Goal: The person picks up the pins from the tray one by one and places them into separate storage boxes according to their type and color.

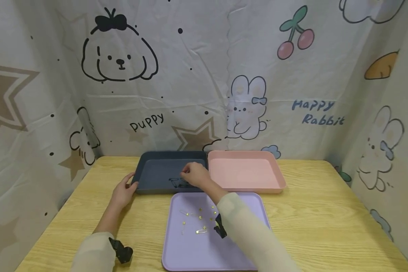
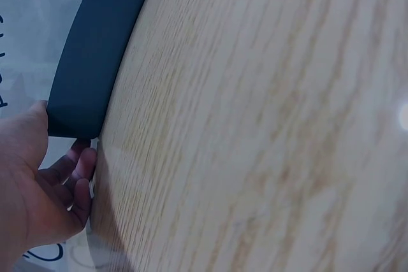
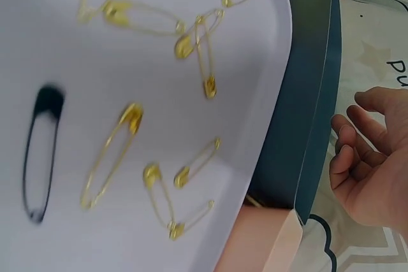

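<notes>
My left hand [image 1: 122, 192] holds the left side of a dark blue-grey tray [image 1: 149, 155], thumb at the front corner. In the left wrist view that hand [image 2: 38, 183] has its fingers bent against the tray's end [image 2: 89, 68]. Over the same tray hovers my right hand [image 1: 197, 175], close to several dark safety pins [image 1: 178, 183] lying inside. The right wrist view shows this hand [image 3: 373, 157] with loosely bent fingers; no pin is visible in them. Gold safety pins [image 3: 115, 157] and a black safety pin [image 3: 41, 151] lie scattered on a lilac tray [image 1: 190, 253].
A pink tray [image 1: 244, 170] stands at the right, side by side with the dark one. Both sit at the back of a wood-grain table [image 1: 312, 226], behind the lilac tray. Printed curtains [image 1: 197, 87] surround the table's back and sides.
</notes>
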`<state>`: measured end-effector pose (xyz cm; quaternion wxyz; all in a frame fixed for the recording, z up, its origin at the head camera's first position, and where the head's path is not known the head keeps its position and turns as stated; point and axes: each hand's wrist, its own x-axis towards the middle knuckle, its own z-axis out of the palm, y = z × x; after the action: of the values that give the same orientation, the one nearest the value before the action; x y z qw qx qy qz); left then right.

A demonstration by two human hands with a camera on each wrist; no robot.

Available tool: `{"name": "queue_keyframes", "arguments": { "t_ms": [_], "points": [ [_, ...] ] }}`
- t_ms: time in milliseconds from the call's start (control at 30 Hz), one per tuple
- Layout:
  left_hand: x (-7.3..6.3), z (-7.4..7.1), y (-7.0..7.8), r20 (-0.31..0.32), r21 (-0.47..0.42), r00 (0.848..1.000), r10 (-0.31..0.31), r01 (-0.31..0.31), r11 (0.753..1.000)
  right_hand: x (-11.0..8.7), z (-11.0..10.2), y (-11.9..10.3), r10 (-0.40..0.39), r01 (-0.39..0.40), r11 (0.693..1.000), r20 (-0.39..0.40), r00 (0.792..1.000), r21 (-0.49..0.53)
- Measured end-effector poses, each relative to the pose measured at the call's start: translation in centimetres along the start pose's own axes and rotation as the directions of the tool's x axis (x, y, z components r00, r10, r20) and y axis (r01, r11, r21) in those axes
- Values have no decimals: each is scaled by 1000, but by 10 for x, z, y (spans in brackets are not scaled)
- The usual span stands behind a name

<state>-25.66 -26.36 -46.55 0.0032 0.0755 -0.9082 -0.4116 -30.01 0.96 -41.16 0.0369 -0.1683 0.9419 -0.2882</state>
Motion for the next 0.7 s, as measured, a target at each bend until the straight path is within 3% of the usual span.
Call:
{"name": "queue_keyframes", "arguments": {
  "t_ms": [300, 700],
  "points": [
    [-1, 0, 2, 40, 19, 999, -23, 23, 1000, -12, -14, 14, -17, 17, 1000, -8, 1000, -15],
    [-4, 0, 4, 22, 31, 1000, -5, 4, 1000, -26, -23, 30, -26, 24, 998, -24, 999, -55]
  ]
}}
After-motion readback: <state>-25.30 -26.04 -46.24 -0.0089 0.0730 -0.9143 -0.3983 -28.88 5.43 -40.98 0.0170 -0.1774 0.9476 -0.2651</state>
